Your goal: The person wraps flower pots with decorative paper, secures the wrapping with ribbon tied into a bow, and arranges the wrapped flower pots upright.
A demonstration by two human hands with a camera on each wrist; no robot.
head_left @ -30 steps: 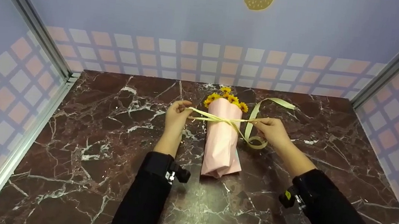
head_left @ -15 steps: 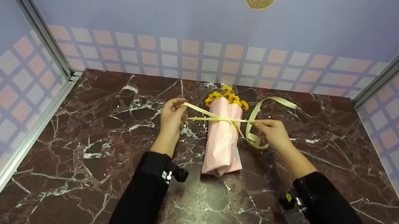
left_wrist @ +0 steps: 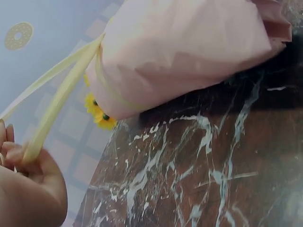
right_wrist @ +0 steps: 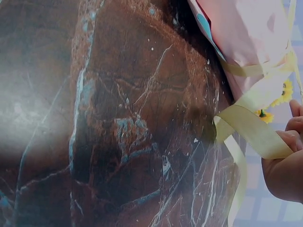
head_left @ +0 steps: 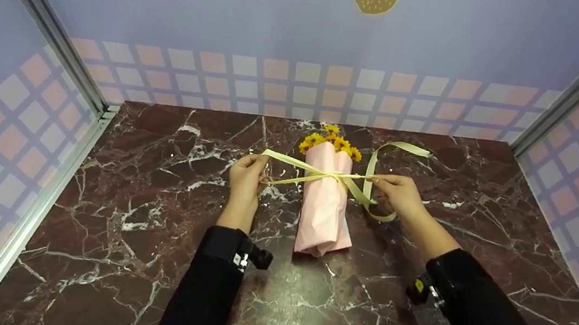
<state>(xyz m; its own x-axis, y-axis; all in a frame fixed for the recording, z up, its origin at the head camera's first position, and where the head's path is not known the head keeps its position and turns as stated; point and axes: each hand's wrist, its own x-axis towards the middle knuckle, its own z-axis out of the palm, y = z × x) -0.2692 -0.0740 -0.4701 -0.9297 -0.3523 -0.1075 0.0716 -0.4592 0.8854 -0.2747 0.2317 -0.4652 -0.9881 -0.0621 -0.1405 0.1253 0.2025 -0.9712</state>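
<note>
A bouquet of yellow flowers [head_left: 343, 144] in pink wrapping paper [head_left: 320, 218] lies on the table, blooms toward the back wall. Yellow ribbon [head_left: 354, 190] circles the wrap and crosses in a knot on top. To the left of the bouquet, my left hand [head_left: 246, 176] pinches a doubled length of the ribbon, two strands running taut to the knot. On the other side my right hand [head_left: 397, 195] pinches a ribbon strand between thumb and fingers. In the left wrist view the ribbon [left_wrist: 64, 94] leads from the fingers to the wrap.
The dark marble table [head_left: 148, 255] has white veins. A loose ribbon tail [head_left: 405, 147] curls on it right of the flowers. Purple walls with a checked border [head_left: 271, 87] enclose the back and both sides.
My left hand has moved a little left and slightly down, drawing its ribbon loop longer. The crossing has tightened into a small knot. My right hand has shifted slightly right.
</note>
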